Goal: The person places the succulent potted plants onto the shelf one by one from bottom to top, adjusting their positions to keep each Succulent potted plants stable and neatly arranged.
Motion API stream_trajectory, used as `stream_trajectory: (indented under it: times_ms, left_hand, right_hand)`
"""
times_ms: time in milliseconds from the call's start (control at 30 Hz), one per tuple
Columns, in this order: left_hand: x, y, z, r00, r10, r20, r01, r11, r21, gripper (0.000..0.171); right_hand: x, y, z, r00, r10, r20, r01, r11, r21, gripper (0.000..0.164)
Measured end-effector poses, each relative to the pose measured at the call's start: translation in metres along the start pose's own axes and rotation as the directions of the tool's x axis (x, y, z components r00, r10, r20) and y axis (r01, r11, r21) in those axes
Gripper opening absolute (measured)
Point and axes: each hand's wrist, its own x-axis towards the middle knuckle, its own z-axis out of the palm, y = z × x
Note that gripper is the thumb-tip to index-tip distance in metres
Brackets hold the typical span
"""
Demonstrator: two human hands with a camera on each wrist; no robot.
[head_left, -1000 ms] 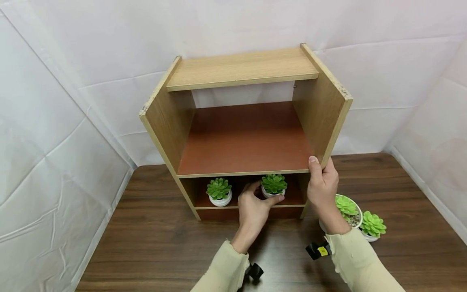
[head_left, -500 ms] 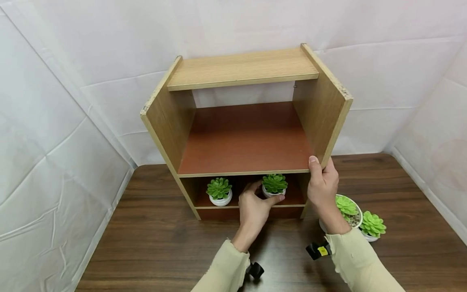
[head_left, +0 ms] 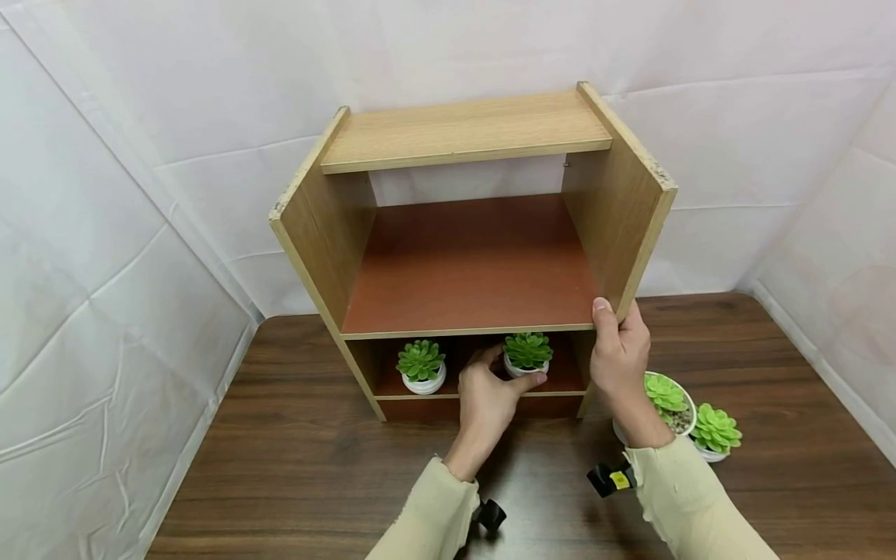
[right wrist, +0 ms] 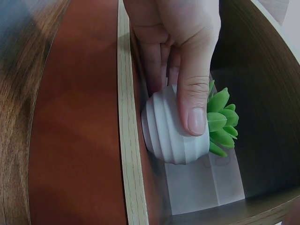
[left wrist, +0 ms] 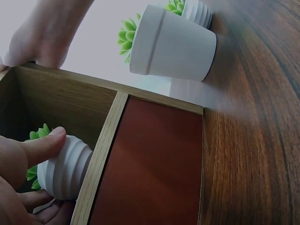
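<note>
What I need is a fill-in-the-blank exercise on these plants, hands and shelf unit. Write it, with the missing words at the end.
The succulent in the left hand has ____ leaves.
On the shelf unit, the right hand grips the panel on the person's ____ side.
Counting the held one, the lower compartment shows ____ succulents.
The larger pot outside the unit is coloured ____.

Missing words: green; right; two; white.

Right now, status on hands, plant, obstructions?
Left hand grips potted succulent; right hand grips shelf's right panel. Plant inside lower compartment, second succulent to its left. No obstruction visible around held pot.
</note>
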Motion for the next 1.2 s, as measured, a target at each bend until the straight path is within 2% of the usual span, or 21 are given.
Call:
stream_trajectory:
  times_ms: [500, 867, 1200]
  left_hand:
    - [0.0002, -0.0008, -0.0001, 0.999, -0.034, 0.021, 0.035, 0.999, -0.014, 0.067]
    - [0.0004, 0.0014, 0.0009, 1.0, -0.025, 0.01, 0.025, 1.0, -0.005, 0.067]
    - [-0.0015, 0.0016, -0.0011, 1.0, 0.0, 0.012, 0.0, 1.0, -0.005, 0.083]
  right_hand:
    - [0.0003, 0.006, 0.0002, 1.0, -0.015, -0.016, 0.015, 1.0, -0.01, 0.028]
    - [0.0003, 0.0046, 0.001, 1.0, -0.006, -0.024, 0.006, 1.0, 0.015, 0.028]
    - [0.0002, 0.0043, 0.0019, 0.999, -0.001, -0.034, 0.002, 1.0, 0.021, 0.027]
